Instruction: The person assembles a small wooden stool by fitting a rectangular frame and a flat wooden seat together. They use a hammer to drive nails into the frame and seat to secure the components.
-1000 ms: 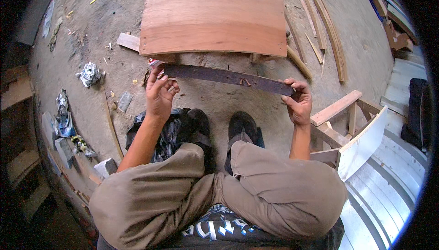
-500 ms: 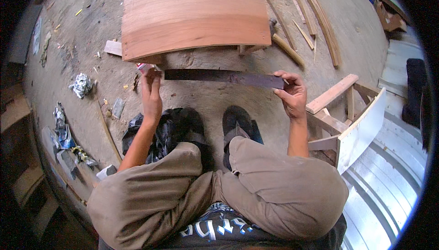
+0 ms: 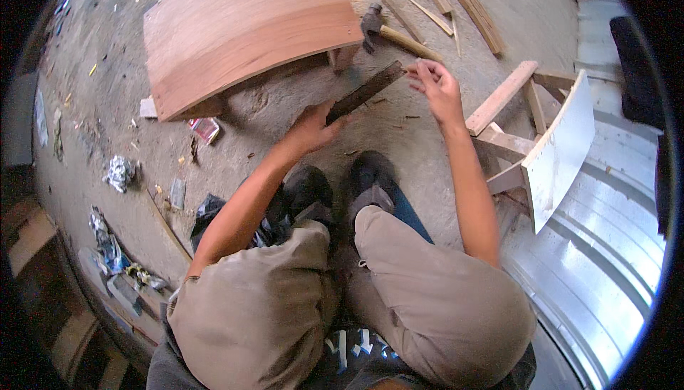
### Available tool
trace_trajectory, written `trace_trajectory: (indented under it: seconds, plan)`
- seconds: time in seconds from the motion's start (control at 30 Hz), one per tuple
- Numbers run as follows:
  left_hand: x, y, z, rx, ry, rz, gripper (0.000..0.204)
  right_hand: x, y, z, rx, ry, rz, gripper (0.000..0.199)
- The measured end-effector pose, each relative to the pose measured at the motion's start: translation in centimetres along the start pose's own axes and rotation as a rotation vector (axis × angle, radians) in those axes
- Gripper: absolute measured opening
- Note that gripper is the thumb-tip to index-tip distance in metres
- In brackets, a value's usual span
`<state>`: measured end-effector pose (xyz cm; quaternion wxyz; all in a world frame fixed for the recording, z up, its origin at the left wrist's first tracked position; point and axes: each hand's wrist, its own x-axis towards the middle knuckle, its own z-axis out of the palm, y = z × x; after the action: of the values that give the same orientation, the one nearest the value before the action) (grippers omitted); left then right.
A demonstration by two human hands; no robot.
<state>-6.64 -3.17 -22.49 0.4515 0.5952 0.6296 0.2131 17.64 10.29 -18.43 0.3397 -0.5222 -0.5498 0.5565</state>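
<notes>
A dark, narrow flat strip slants up and to the right over the floor in front of me. My left hand is closed round its lower end. At the strip's upper end is my right hand, its thumb and fingertips drawn together just beside the tip. Whether those fingers pinch something small is not plain. Beyond the strip stands a low wooden piece with a curved plywood top. A claw hammer lies by its right corner, close above my right hand.
Right of me stands a small wooden frame with a white panel, beside corrugated metal sheeting. Long wood strips lie at the far right. A red-and-clear packet, crumpled foil and a black plastic bag lie leftward.
The strip has swung from level to a steep slant. My left hand has moved right with it, away from the red packet. My right hand has come off the strip's face to its tip.
</notes>
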Motion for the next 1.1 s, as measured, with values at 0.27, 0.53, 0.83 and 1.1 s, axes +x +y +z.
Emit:
trace_trajectory:
  seconds: [0.27,0.53,0.83,1.1]
  plan:
    - [1.2,2.6,0.8,-0.240,-0.465,-0.490,0.049,6.4,6.4,-3.1,-1.156,0.041,-0.524,0.051]
    - [-0.9,0.6,0.6,-0.351,-0.411,-0.127,0.052,10.5,6.5,-0.9,-1.312,0.040,-0.629,0.048]
    - [-2.5,15.5,-14.4,0.313,-0.138,0.125,0.030,8.0,6.2,-0.3,-1.148,-0.101,-0.288,0.035]
    - [5.7,13.5,-19.8,0.830,0.211,0.317,0.041,2.9,6.0,0.9,-0.405,0.030,-0.049,0.035]
